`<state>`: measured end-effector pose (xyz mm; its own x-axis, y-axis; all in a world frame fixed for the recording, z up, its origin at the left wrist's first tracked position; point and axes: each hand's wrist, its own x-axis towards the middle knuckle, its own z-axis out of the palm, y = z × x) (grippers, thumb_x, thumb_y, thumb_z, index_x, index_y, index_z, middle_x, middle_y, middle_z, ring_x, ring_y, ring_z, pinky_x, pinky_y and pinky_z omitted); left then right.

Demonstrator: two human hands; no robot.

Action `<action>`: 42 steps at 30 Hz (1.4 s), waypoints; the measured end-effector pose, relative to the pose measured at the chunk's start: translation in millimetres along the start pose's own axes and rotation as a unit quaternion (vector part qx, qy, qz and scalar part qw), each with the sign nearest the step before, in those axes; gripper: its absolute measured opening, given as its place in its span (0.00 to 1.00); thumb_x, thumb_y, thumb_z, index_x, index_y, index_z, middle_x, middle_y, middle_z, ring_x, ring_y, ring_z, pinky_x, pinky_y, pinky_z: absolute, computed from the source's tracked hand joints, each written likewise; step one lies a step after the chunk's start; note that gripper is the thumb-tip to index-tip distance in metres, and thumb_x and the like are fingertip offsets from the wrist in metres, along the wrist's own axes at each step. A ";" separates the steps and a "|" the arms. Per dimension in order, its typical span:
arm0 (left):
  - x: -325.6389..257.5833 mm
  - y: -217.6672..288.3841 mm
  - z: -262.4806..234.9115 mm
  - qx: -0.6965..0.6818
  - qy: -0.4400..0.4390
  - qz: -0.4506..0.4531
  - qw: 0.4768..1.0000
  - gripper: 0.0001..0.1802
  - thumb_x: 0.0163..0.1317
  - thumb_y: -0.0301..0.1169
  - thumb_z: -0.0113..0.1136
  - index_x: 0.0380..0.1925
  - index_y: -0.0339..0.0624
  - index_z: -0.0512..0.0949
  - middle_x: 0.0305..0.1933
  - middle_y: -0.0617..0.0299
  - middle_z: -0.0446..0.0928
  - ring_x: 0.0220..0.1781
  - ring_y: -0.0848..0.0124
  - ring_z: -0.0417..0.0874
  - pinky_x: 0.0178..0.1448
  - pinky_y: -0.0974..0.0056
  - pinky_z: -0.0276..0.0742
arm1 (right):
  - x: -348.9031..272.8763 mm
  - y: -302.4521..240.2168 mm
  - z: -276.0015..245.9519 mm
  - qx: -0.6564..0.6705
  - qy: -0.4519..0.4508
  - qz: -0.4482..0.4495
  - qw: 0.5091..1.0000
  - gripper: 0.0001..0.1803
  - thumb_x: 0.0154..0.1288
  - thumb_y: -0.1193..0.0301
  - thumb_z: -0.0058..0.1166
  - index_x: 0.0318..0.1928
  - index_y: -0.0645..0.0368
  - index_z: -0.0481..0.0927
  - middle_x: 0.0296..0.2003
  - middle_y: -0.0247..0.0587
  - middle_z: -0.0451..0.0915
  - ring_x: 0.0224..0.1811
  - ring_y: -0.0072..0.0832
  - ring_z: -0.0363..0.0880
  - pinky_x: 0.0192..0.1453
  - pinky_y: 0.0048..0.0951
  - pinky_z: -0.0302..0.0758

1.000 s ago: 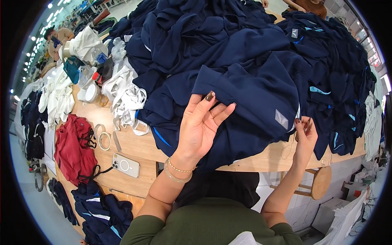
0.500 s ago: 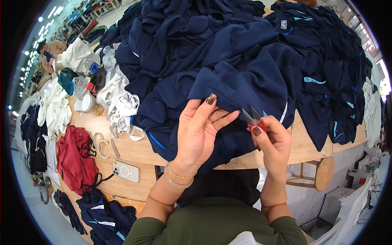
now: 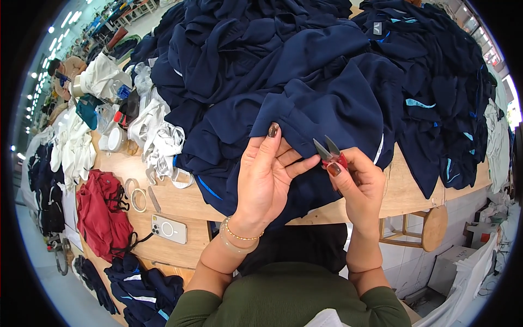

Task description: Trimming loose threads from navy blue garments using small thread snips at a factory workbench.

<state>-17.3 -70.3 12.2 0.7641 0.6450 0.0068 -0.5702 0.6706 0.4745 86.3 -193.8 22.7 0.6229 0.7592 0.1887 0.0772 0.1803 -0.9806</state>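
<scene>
The left hand lay flat and spread on a fold of the dark blue garment, with its fingers pointing up and to the right and its thumb reaching out toward the other hand. The right hand sat just beside it on the right, with its fingers pressed around small red-handled snips. The grey blades of the snips stood a little apart and pointed up and to the left, toward the cloth just past the left hand's thumb. So the bit of cloth under the blade tips lay between the two hands, and the right hand was the nearer one to it. The garment hung over the front edge of the wooden desk, on the near side of a big heap of the same blue clothes. A phone, a red garment and some white straps lay off to the left. Half a second before, the two hands were already close together in much the same way. A second before, the right hand was well out to the right near the desk edge, far from the left hand, which was already resting on the cloth.
</scene>
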 end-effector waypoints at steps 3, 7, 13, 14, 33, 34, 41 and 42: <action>-1.0 -1.4 2.7 -0.006 0.021 -0.006 1.000 0.10 0.73 0.32 0.50 0.46 0.37 0.75 0.43 0.55 0.82 0.47 0.65 0.85 0.52 0.55 0.86 | 3.7 -0.7 -2.0 0.033 -0.005 -0.009 0.999 0.06 0.68 0.75 0.57 0.39 0.67 0.78 0.27 0.29 0.76 0.26 0.10 0.68 0.29 0.11 0.62; -1.2 -1.4 -2.7 0.001 0.029 -0.017 0.999 0.09 0.71 0.30 0.53 0.44 0.36 0.76 0.43 0.58 0.81 0.43 0.68 0.85 0.53 0.55 0.86 | 7.4 1.6 -0.8 0.113 0.015 -0.027 0.993 0.09 0.71 0.71 0.54 0.43 0.65 0.77 0.25 0.29 0.73 0.24 0.11 0.65 0.28 0.12 0.62; 1.4 0.8 9.2 0.033 0.043 0.002 0.999 0.07 0.71 0.31 0.52 0.41 0.40 0.76 0.37 0.61 0.80 0.42 0.67 0.86 0.49 0.55 0.88 | 15.4 9.9 -13.9 -0.058 0.141 -0.169 0.974 0.13 0.74 0.67 0.50 0.49 0.63 0.78 0.34 0.30 0.73 0.33 0.14 0.66 0.38 0.13 0.62; 1.1 1.1 8.3 0.034 0.043 0.003 0.999 0.07 0.71 0.31 0.52 0.41 0.40 0.76 0.37 0.61 0.80 0.42 0.67 0.86 0.49 0.55 0.88 | 16.2 8.0 -15.7 -0.089 0.120 -0.180 0.972 0.12 0.69 0.70 0.56 0.48 0.63 0.79 0.36 0.31 0.72 0.36 0.16 0.65 0.42 0.13 0.62; 2.7 -1.6 17.5 0.072 0.077 0.041 0.994 0.08 0.71 0.31 0.54 0.32 0.40 0.71 0.29 0.61 0.77 0.36 0.66 0.86 0.48 0.54 0.88 | 12.6 1.6 -2.7 -0.285 0.152 -0.248 0.913 0.19 0.44 0.78 0.72 0.40 0.59 0.85 0.30 0.33 0.76 0.33 0.25 0.71 0.29 0.21 0.69; 2.6 -1.7 17.0 0.075 0.079 0.039 0.993 0.08 0.71 0.31 0.53 0.32 0.40 0.71 0.29 0.61 0.77 0.36 0.66 0.86 0.48 0.54 0.88 | 13.5 1.5 -2.4 -0.291 0.149 -0.255 0.910 0.18 0.44 0.78 0.72 0.40 0.59 0.85 0.30 0.33 0.76 0.33 0.25 0.71 0.29 0.21 0.69; 1.1 2.2 10.9 0.068 0.031 -0.005 0.997 0.11 0.74 0.32 0.48 0.48 0.35 0.70 0.45 0.52 0.80 0.45 0.63 0.86 0.51 0.56 0.86 | 16.9 2.1 -3.2 -0.266 0.154 -0.257 0.916 0.18 0.44 0.80 0.71 0.40 0.60 0.85 0.30 0.34 0.76 0.33 0.26 0.71 0.30 0.21 0.70; 0.6 2.0 10.7 0.078 0.040 -0.001 0.996 0.12 0.74 0.32 0.47 0.49 0.35 0.70 0.46 0.52 0.80 0.46 0.62 0.86 0.51 0.56 0.86 | 16.8 2.3 -4.8 -0.263 0.155 -0.255 0.917 0.18 0.44 0.80 0.72 0.40 0.60 0.85 0.30 0.34 0.77 0.33 0.26 0.72 0.31 0.22 0.70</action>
<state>-14.8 -72.4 22.6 0.7350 0.6754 -0.0604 -0.5109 0.6101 0.6057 100.7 -183.7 23.3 0.5871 0.4303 0.6857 0.7343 0.0734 -0.6748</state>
